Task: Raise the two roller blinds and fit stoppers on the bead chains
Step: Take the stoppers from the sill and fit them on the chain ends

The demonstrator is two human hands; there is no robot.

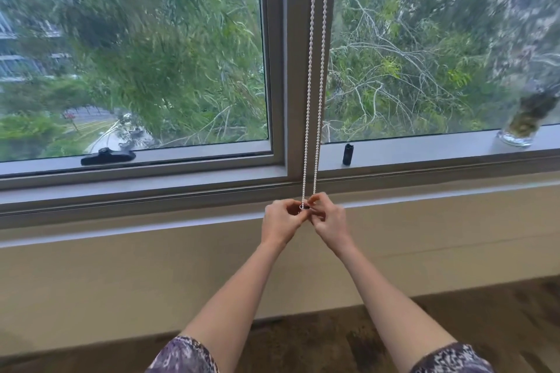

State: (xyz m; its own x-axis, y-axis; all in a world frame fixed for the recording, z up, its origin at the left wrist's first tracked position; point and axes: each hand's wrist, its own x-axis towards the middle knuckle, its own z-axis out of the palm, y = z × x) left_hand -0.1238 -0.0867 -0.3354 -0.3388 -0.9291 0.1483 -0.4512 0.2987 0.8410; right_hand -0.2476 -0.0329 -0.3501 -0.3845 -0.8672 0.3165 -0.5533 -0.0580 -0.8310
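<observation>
Left hand and right hand meet at frame centre, both pinching small dark stopper at bottom of bead chain. I judge stopper-fitting underway. Next: seat it squarely between beads. 1 spare dark piece on sill, centre-right.

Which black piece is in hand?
The tiny black stopper pinched by left hand and right hand at the bead chain; window latch and upright cylinder sit untouched.

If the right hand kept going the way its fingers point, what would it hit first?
Likely the left hand, just across the bead chain; the right hand pinches the small dark stopper there with it. Depth is unclear.
</observation>
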